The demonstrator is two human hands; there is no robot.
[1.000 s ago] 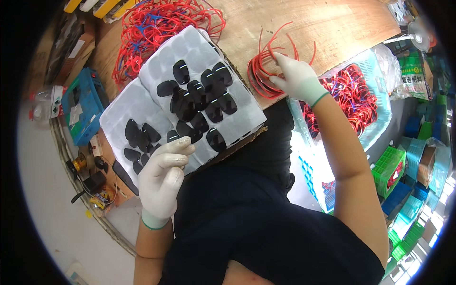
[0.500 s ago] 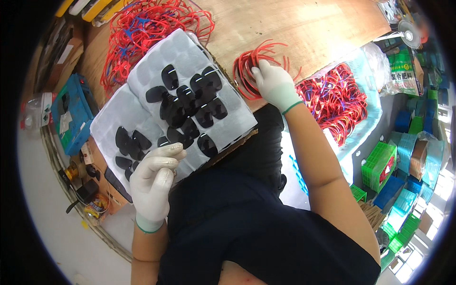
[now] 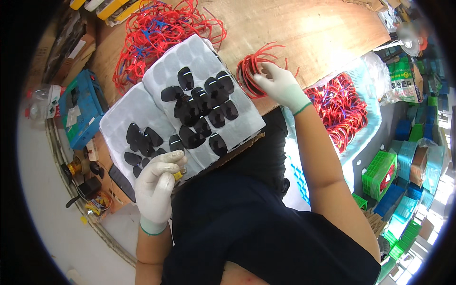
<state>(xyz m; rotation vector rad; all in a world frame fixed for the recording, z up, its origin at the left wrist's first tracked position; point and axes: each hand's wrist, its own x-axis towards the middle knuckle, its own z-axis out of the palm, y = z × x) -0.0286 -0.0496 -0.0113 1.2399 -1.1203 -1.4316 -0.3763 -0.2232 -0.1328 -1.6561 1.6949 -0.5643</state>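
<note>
The white-gloved right hand [image 3: 282, 88] has its grip part open, thumb and forefinger spread at the near right edge of a loose bundle of red eyeglass frames [image 3: 251, 73] on the wooden bench [image 3: 304, 28]; whether the fingertips touch the frames, I cannot tell. The white-gloved left hand [image 3: 159, 187] is half curled, its fingers bent above the thumb, with a small yellow object [image 3: 178, 175] showing by the fingertips; I cannot tell if the grip holds it. Just beyond this hand, dark tinted lenses [image 3: 202, 99] lie scattered over two white dimpled sheets [image 3: 161, 59], some overlapping. A tangle of red and blue frames [image 3: 164, 31] lies behind the sheets, and more red frames [image 3: 339, 107] fill a light-blue basket [image 3: 374, 107] at the right.

As for lettering, a white-and-green sack [image 3: 404, 78] beyond the basket carries large dark printed characters below a green panel. At the left, a clear bottle [image 3: 39, 104] stands near the blue box [image 3: 80, 114], and a crumpled yellow packet [image 3: 98, 202] bears print too small to read
</note>
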